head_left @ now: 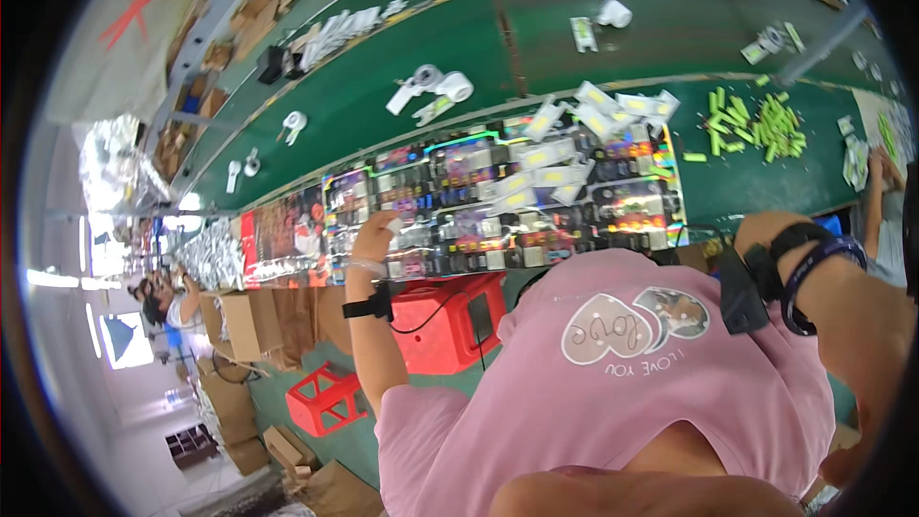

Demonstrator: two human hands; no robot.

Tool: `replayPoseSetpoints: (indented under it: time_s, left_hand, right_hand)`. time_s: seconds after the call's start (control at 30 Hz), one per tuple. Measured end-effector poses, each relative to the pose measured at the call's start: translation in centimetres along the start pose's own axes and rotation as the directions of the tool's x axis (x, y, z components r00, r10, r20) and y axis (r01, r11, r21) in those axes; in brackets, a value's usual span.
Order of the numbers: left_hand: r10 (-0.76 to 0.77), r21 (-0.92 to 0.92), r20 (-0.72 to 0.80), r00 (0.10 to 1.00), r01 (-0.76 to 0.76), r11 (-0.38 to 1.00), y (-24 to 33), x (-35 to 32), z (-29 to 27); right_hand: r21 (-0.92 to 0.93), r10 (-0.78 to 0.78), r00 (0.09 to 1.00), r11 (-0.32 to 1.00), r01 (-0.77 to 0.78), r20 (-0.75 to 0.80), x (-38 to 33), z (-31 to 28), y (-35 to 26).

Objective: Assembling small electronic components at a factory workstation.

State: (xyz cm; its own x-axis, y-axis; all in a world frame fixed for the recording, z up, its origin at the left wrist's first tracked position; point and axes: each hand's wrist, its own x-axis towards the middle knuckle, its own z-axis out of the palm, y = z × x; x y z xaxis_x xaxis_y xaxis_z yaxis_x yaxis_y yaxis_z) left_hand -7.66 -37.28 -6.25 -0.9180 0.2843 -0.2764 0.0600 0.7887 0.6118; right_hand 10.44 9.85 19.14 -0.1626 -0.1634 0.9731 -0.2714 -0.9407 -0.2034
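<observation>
My left hand point(375, 233) is at the near edge of a table covered with a glossy printed sheet point(459, 201). Its fingers are bent, and a small white piece point(393, 225) shows at their tips; its kind is too small to make out. My right hand point(766, 227) is raised at the right, close to the sheet's right end, with its fingers hidden from view. Black bands circle both wrists. Flat white packets with yellow-green labels point(550, 175) lie loosely piled on the sheet's right half. A heap of yellow-green strips point(777, 124) sits farther right on the green surface.
Beyond the table runs a long green bench point(383, 57) with white rolls point(458, 86) and stacks of white pieces point(349, 33). Red plastic stools point(445, 325) stand below the near edge. Cardboard boxes point(251, 324) are at left. Another person's arm point(873, 201) is at far right.
</observation>
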Motion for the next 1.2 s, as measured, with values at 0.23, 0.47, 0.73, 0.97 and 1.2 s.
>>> replayPoseSetpoints:
  time_s: [0.23,0.47,0.73,0.97,1.2]
  left_hand:
    - [-0.133,-0.039,0.104,0.986,0.137,0.99,-2.9,-1.9,0.6]
    - [-0.287,-0.17,0.048,0.957,0.291,0.942,-8.4,-6.4,-4.1]
    - [-0.393,0.055,0.15,0.907,0.389,0.919,-15.1,-3.5,-17.4]
    - [-0.226,0.386,-0.256,0.94,0.314,0.867,-29.0,7.1,-32.5]
    - [-0.3,0.857,-0.076,0.951,0.216,0.468,-40.0,23.4,-35.4]
  right_hand:
    - [0.019,0.045,0.985,0.999,-0.049,0.166,-1.8,-1.8,0.5]
    - [-0.637,0.885,0.407,0.182,-0.749,-0.226,-8.1,-5.3,3.1]
    - [-0.402,0.808,0.075,-0.208,-0.892,-0.584,-14.0,-7.4,9.4]
    - [0.003,0.667,-0.214,-0.303,-0.953,-0.714,-17.9,-9.0,19.7]
    - [0.318,0.573,-0.448,-0.318,-0.893,-0.686,-18.2,-10.5,28.3]
